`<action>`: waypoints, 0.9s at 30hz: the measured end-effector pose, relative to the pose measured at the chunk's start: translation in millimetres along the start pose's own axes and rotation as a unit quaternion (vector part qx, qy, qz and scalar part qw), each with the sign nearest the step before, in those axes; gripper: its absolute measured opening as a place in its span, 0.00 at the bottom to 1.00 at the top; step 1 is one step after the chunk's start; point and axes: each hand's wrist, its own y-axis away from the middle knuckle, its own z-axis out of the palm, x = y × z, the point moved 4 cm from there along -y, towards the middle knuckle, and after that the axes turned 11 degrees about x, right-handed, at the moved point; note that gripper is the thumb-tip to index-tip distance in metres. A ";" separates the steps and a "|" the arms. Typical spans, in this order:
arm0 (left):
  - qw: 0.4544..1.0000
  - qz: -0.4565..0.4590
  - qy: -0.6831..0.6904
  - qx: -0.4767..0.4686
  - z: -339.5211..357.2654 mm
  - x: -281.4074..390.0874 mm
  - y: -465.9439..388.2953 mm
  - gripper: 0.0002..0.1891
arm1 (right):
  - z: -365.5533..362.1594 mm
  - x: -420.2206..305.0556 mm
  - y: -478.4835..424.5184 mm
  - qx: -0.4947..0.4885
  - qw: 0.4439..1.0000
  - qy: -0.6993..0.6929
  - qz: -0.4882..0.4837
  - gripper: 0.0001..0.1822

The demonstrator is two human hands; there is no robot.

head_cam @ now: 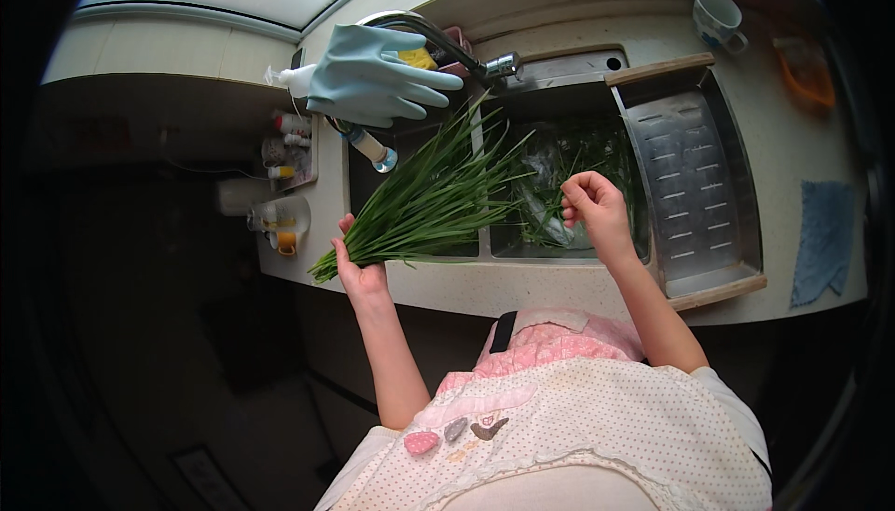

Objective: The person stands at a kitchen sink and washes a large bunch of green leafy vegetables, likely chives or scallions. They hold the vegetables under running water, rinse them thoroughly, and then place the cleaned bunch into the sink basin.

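Observation:
A thick bunch of long green leaves, which look like garlic chives [426, 196], lies across my left hand [359, 266]. My left fingers and thumb hold it at the stem end, and the leaf tips fan out over the sink divider. Above the right basin, my right hand [593, 207] has its thumb and fingertips pinched together; whether a thin leaf is between them cannot be told. Below it in the right basin [570, 256] lie loose green leaves [594, 151] and a clear plastic bag [552, 221].
A pale blue rubber glove [377, 77] hangs over the faucet [447, 42] behind the sink. A slotted steel drain tray [689, 182] with wooden handles spans the sink's right end. A blue cloth [824, 242], a white mug [718, 16] and an orange basket [804, 77] stand right; glassware [290, 214] stands left.

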 end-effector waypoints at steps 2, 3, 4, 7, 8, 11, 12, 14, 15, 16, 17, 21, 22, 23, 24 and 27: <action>1.000 -0.003 -0.001 -0.013 1.9 0.3 1.5 0.17 | 6.1 -13.4 4.1 -0.017 0.999 -0.044 0.004 0.07; 1.000 -0.005 0.001 -0.019 2.8 0.7 1.6 0.17 | 12.9 -26.9 8.9 -0.029 0.998 -0.060 0.000 0.07; 1.000 -0.007 0.004 -0.026 2.8 0.3 1.8 0.17 | 18.9 -36.4 13.0 -0.040 0.996 -0.076 -0.004 0.08; 0.998 -0.026 0.005 -0.053 2.7 -2.3 1.1 0.17 | 41.3 -50.2 13.7 -0.133 0.988 -0.072 -0.026 0.10; 0.998 -0.029 0.000 -0.051 1.9 -3.7 1.5 0.17 | 48.0 -51.8 11.7 -0.151 0.987 -0.049 -0.027 0.09; 0.998 -0.042 -0.012 -0.050 5.3 -8.1 4.6 0.16 | 65.9 -60.8 -1.1 -0.138 0.983 0.108 -0.064 0.09; 0.998 -0.045 -0.012 -0.050 4.2 -8.5 5.0 0.16 | 72.3 -62.3 -4.9 -0.126 0.972 0.164 -0.110 0.07; 0.997 -0.056 -0.013 -0.053 7.3 -11.3 8.3 0.16 | 78.7 -51.2 -19.2 -0.130 0.936 0.234 -0.226 0.07; 0.997 -0.061 -0.011 -0.053 9.7 -12.7 11.6 0.16 | 83.2 -47.1 -22.2 -0.132 0.911 0.269 -0.283 0.07; 0.996 -0.066 -0.010 -0.054 12.0 -14.3 14.5 0.16 | 84.9 -42.7 -23.7 -0.131 0.904 0.289 -0.288 0.07; 0.996 -0.064 -0.013 -0.052 13.4 -16.3 16.0 0.16 | 85.2 -40.5 -24.3 -0.135 0.900 0.287 -0.299 0.07; 0.998 -0.053 -0.021 -0.039 15.7 -19.4 20.6 0.16 | 87.2 -36.1 -20.0 -0.143 0.889 0.283 -0.330 0.07; 0.998 -0.051 -0.022 -0.036 15.5 -20.4 20.7 0.16 | 87.2 -36.0 -19.1 -0.142 0.885 0.288 -0.337 0.07; 0.998 -0.052 -0.023 -0.040 14.3 -21.3 20.3 0.16 | 86.9 -35.7 -18.7 -0.140 0.882 0.292 -0.343 0.06; 0.997 -0.053 -0.025 -0.045 14.2 -21.5 19.4 0.16 | 86.6 -33.9 -19.0 -0.139 0.877 0.294 -0.353 0.06; 0.997 -0.052 -0.027 -0.047 14.7 -23.4 18.2 0.15 | 85.3 -29.6 -19.7 -0.120 0.875 0.298 -0.363 0.05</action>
